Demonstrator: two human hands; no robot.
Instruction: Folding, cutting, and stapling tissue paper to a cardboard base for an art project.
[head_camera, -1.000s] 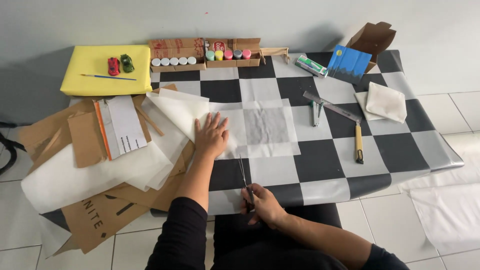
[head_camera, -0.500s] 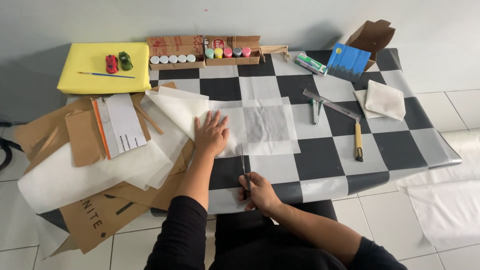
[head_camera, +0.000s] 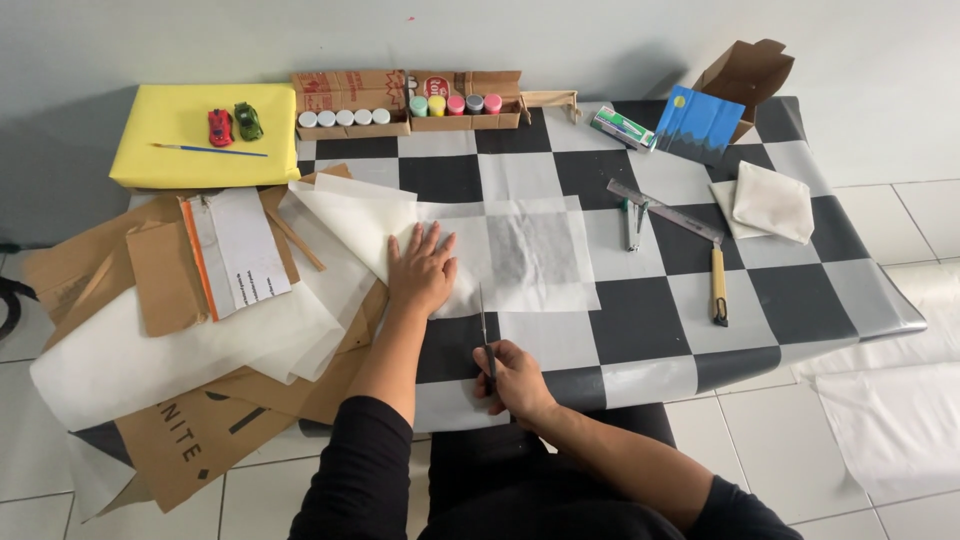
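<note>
Just past the splayed fingers of the left hand (head_camera: 422, 272), which press the translucent paper sheet (head_camera: 520, 250) flat w/ nothing gripped, the right hand (head_camera: 515, 378) clenches scissors (head_camera: 485, 335), blades pointing into the sheet's near edge.

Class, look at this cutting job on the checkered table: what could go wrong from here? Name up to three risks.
1. The left hand lies flat on the thin paper, close beside the scissors in the right hand; the blades might nick a finger.
2. The paper looks thin and creased, so it may tear or the cut may wander.
3. The heaped cardboard overhangs the table edge and might slide off.
</note>
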